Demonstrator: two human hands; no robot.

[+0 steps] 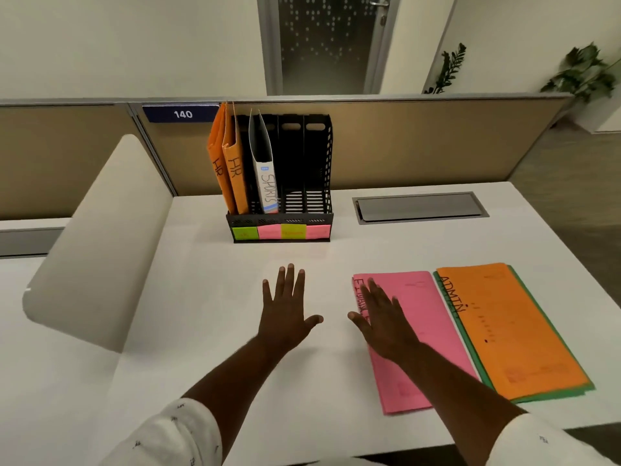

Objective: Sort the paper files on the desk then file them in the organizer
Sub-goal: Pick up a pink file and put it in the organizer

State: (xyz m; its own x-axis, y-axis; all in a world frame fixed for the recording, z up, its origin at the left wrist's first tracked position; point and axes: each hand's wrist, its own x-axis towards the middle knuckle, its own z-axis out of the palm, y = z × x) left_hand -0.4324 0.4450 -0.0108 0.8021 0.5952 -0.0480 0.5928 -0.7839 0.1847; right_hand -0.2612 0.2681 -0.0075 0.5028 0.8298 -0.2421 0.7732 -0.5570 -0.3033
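A black slotted organizer (316,183) stands at the back of the white desk (188,297). Two orange files marked HR (232,163) lean in its leftmost slot, and a white file marked SPORTS (267,183) stands in the slot beside them. The two right slots hold nothing. A pink file (423,331) lies flat on the desk at the right. Further right, an orange file marked ADMIN (517,324) lies on a green file (477,371). My left hand (285,311) hovers flat over bare desk, fingers spread. My right hand (383,321) rests flat on the pink file's left edge, covering part of its label.
Green and pink sticky labels (280,231) run along the organizer's front. A grey cable hatch (420,207) is set into the desk at the back right. A white curved divider (100,237) stands at the left, and a tan partition (403,142) runs behind the desk.
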